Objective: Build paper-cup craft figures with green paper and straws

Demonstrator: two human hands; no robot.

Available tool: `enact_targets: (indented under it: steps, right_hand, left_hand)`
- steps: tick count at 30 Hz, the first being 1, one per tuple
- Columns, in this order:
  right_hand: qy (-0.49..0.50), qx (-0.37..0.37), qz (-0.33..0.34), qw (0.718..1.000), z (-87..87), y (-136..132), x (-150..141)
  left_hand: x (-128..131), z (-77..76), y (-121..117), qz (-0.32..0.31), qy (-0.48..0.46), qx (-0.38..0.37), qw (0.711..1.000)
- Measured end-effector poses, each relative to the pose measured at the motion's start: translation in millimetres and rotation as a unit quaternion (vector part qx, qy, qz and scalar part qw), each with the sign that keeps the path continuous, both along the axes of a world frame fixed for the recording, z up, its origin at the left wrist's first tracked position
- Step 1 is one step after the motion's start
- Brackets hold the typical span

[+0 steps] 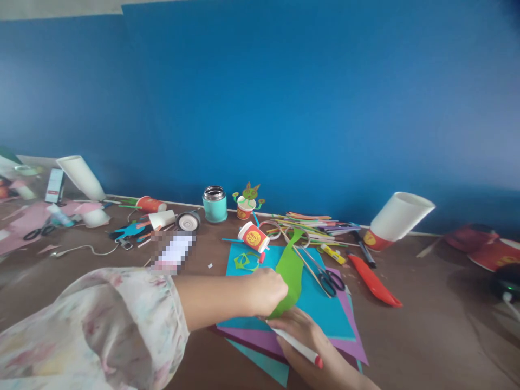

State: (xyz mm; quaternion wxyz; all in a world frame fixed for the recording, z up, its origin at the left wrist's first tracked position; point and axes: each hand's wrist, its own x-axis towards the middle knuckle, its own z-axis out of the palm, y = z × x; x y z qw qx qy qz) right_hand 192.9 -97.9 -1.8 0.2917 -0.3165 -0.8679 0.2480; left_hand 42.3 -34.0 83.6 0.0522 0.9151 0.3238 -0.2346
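My left hand (268, 292) is closed over the left edge of a curvy green paper cutout (291, 273); its fingertips are hidden under the fist. Just below it, my right hand (303, 330) grips a white marker (296, 346) with a red end pointing down and right. The marker's tip is hidden close to the left hand. Blue paper (337, 317) and purple paper (357, 341) lie beneath. A small red cap (262, 258) and green paper scraps (242, 261) rest on the blue sheet, with black-handled scissors (331, 283) on the right.
Behind the sheets lie a tipped red paper cup (254, 237), a cup with a green paper figure (246, 207), a teal jar (215, 205) and colourful strips (312, 222). A red utility-knife-like object (374, 281) and stacked white cups (400, 216) stand to the right. A phone (174, 252) lies left.
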Motion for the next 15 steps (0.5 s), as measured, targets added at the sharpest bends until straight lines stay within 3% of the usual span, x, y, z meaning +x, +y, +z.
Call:
enact_targets:
  steps: [5, 9, 15]
  right_hand:
    - [0.016, -0.15, -0.011, 0.989, 15.0, 7, -3]
    - [0.01, -0.197, -0.047, 0.979, 14.2, 13, -3]
    - [0.014, -0.243, -0.103, 0.964, -0.3, 20, 3]
  left_hand:
    - [0, 0.9, -1, -0.003, -0.006, 0.004, 1.0]
    - [0, 0.7, 0, 0.001, -0.011, 0.007, 1.0]
    - [1, 6.9, -2, 0.01, -0.012, 0.005, 1.0]
